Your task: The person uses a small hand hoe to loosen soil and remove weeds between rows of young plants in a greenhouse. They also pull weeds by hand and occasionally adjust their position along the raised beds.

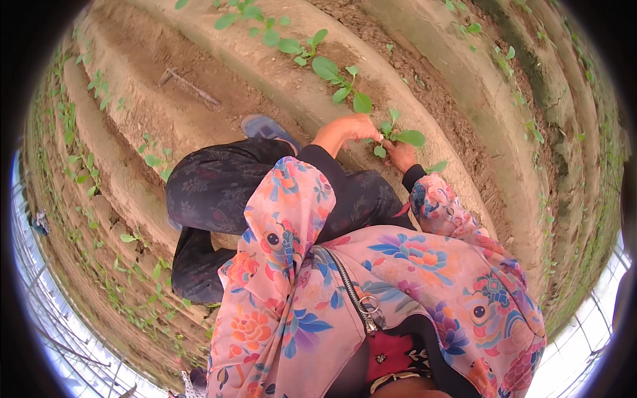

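Observation:
A young broad-leaved seedling (409,137) grows on the raised soil bed (293,89), and both hands meet low among its leaves. My left hand (354,128) reaches in from the left, its fingertips pinched at the plant's stem. From the lower right comes my right hand (402,155), thumb and fingers closed at the same spot. Leaves cover part of its fingertips, and the exact point of grip is hard to see. Just beyond my left hand stands a larger seedling (343,84) with several leaves. Close to my right wrist lies a single green leaf (437,167).
More seedlings (249,15) continue along the bed. Furrows run beside it, and a dry stick (191,88) lies in the left one. My shoe (268,128) rests against the bed's side. A framed, netted wall (580,328) curves along the lower rim.

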`<state>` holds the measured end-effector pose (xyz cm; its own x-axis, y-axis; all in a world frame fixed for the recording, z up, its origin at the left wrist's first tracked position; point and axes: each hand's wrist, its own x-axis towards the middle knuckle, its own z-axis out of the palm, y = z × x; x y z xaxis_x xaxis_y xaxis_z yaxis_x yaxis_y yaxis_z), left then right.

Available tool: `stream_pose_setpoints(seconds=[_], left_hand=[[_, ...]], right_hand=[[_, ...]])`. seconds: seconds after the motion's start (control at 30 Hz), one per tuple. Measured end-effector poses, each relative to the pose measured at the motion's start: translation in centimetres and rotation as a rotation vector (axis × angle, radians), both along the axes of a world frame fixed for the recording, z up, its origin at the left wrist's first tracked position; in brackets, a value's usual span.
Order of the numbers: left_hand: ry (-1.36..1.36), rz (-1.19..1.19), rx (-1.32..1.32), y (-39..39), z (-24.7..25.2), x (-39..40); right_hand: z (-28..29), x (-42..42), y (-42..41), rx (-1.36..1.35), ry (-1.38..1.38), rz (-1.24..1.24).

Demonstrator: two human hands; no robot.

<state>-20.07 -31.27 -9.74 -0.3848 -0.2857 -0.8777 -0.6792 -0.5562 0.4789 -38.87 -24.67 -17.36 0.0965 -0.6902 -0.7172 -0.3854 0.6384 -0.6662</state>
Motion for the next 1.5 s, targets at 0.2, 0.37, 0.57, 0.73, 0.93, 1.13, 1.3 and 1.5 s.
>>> stream_pose_setpoints(seconds=[0.2, 0.37, 0.57, 0.73, 0.93, 1.13, 1.3, 1.5], left_hand=[[-0.044, -0.026, 0.013, 0.4, -0.1, 0.1], [-0.112, -0.035, 0.010, 0.5, 0.9, 0.8], [-0.451, -0.285, -0.416, -0.5, 5.7, 2.8], [-0.246, 0.223, -1.164, 2.1, 17.6, 8.1], [-0.247, 0.790, -1.469, 12.2, 24.3, 20.4], [-0.506, 1.125, -1.069, 23.2, 17.9, 31.3], [-1.066, 0.607, -0.775, 26.6, 11.6, 33.3], [-0.851, 0.857, -0.990, 26.5, 15.0, 35.0]], right_hand=[[-0.5, -0.5, 1.3, -0.037, -0.014, -0.009], [4.0, -1.7, 0.6, 0.055, 0.085, 0.282], [11.4, -4.3, 0.9, -0.559, 0.433, 0.723], [18.1, 0.9, -2.5, -0.641, 0.321, 0.680], [20.2, 10.7, -5.2, -0.774, 0.054, 0.746], [13.4, 23.8, -7.5, -0.423, -0.137, 0.798], [0.3, 32.8, -9.4, -0.900, 0.057, 1.091], [-6.0, 43.3, -8.3, -0.729, 0.587, 1.342]])
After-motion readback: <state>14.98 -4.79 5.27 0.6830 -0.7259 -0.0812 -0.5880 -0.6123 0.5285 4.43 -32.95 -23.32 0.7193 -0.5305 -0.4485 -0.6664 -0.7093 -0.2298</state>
